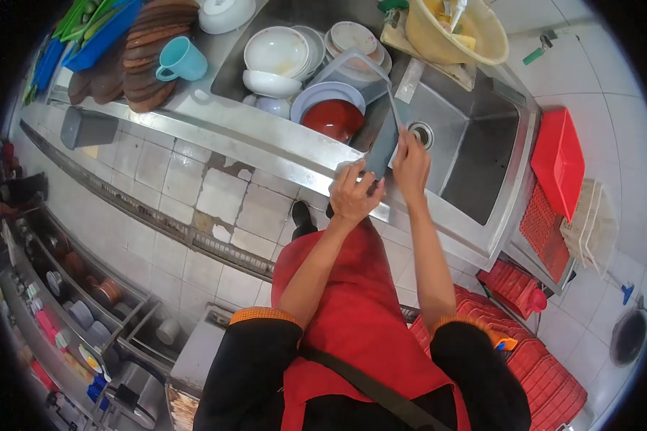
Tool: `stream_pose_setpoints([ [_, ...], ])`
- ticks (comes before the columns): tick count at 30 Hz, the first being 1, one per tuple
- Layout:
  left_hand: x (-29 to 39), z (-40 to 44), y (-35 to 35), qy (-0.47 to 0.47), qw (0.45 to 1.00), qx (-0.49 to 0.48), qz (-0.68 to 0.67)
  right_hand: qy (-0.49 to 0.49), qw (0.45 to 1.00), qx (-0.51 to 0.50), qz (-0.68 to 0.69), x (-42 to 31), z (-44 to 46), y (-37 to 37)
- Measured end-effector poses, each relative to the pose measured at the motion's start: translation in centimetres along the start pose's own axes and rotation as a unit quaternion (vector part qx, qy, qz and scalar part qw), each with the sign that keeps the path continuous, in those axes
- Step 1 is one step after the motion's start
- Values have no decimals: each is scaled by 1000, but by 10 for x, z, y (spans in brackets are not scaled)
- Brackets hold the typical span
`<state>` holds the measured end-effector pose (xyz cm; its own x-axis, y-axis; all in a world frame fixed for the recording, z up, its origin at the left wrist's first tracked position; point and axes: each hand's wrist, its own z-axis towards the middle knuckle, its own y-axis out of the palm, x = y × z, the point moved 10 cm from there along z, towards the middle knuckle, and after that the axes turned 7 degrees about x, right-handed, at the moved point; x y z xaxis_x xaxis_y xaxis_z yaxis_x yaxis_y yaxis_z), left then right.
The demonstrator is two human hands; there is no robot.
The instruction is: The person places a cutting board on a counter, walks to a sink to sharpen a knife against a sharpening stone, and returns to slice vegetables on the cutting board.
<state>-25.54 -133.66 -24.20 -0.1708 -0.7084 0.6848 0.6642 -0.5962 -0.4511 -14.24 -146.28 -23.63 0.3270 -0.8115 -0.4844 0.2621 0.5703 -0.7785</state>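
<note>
A clear plastic container is tilted over the divider between the two sink basins. Pinched in my right hand is its right rim. My left hand is closed at the container's near end, above the sink's front edge; its fingertips are partly hidden. Just left of the container, a brown-red bowl lies upside down against a pale bluish bowl. Behind these are stacked white bowls and a small plate, in the left basin.
The right basin has a drain. A yellow tub stands behind it. On the left counter are a turquoise mug, brown stacked dishes and a blue basket. Red trays are stacked at right.
</note>
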Motion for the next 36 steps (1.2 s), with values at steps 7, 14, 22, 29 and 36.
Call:
stream_pose_setpoints([
  [7,-1,-1,0,2,1000,0,-1,51,996,-66,30,-4,-90,-25],
  [14,-4,-3,3,-15,1000,-1,-8,13,999,-34,0,-5,-65,-26],
  [22,-2,-1,2,-4,1000,-9,-7,43,999,-24,16,-4,-43,-16],
  [29,1,0,0,-1,1000,-1,-5,17,996,-80,-17,-7,-89,-32],
  [36,1,1,2,4,1000,-10,0,9,999,25,23,10,16,-5],
])
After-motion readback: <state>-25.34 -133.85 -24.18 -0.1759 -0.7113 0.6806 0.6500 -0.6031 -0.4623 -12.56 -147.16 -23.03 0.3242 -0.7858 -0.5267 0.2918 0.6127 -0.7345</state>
